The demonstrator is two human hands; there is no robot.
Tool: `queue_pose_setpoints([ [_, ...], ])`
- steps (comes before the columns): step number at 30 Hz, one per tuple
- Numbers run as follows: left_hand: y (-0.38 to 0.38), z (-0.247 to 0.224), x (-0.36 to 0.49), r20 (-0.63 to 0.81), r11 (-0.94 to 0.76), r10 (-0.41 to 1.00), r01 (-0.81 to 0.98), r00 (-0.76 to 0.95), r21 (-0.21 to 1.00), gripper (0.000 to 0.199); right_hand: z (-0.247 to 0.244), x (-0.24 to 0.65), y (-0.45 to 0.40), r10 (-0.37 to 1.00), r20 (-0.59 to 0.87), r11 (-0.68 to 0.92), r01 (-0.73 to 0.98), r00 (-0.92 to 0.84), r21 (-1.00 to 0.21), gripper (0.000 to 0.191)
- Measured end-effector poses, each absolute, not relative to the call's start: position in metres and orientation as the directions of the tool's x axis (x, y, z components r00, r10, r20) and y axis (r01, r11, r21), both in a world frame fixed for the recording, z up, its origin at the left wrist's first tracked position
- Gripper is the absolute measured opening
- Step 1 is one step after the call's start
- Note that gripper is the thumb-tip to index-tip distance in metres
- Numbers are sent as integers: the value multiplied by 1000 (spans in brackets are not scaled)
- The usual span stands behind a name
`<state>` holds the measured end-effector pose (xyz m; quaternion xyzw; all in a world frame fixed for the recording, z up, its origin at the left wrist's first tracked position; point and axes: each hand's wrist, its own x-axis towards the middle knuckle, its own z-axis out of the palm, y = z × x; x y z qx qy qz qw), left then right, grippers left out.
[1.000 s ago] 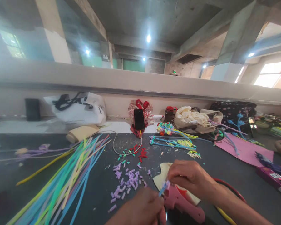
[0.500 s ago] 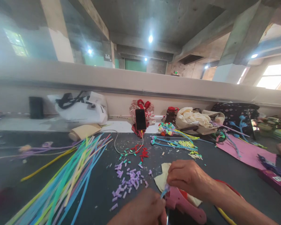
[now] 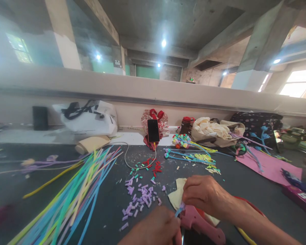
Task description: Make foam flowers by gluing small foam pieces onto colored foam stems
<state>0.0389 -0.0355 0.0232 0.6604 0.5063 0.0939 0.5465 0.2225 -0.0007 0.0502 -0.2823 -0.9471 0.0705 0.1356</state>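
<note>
My left hand (image 3: 156, 226) is closed around a thin blue chenille stem (image 3: 178, 213), whose tip sticks up beyond the fingers. At that tip a small purple piece (image 3: 182, 206) sits under the pinched fingers of my right hand (image 3: 201, 194); the fingertips are partly hidden. Just below the right hand lies a pink hot glue gun (image 3: 197, 223), its nozzle end close to the stem's tip. Beneath it a cream cloth (image 3: 177, 194) shows. Many short purple pieces (image 3: 145, 195) are scattered to the left of the hands.
Long coloured stems (image 3: 84, 194) spread across the left side. Red bits (image 3: 157, 167) lie near a phone (image 3: 153, 130) on a cable. Finished-looking blue stems (image 3: 188, 156) and a flower bunch (image 3: 181, 140) lie behind. Pink sheet (image 3: 267, 165) and a purple tool (image 3: 299, 197) are at right.
Almost nothing differs. Both hands stay together at the stem's tip, with my right hand a few pixels lower; the view has shifted slightly.
</note>
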Motion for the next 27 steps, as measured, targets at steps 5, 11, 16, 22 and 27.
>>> queue_pose_setpoints([
  [5,-37,24,40,-432,147,777,536,457,831,31,48,222,0,552,208,832,516,-808,-204,22],
  [11,-41,30,42,-413,101,806,588,425,802,32,47,222,-1,553,203,832,523,-808,-186,20],
  [16,-39,24,42,-411,78,801,604,436,793,36,42,221,0,536,228,844,512,-813,-157,21],
  [22,-30,12,42,-411,59,800,624,436,779,38,52,229,-2,576,283,817,525,-767,-239,26],
  [27,-26,8,42,-236,-91,860,590,453,802,41,50,237,-11,777,328,621,568,-538,-540,24],
])
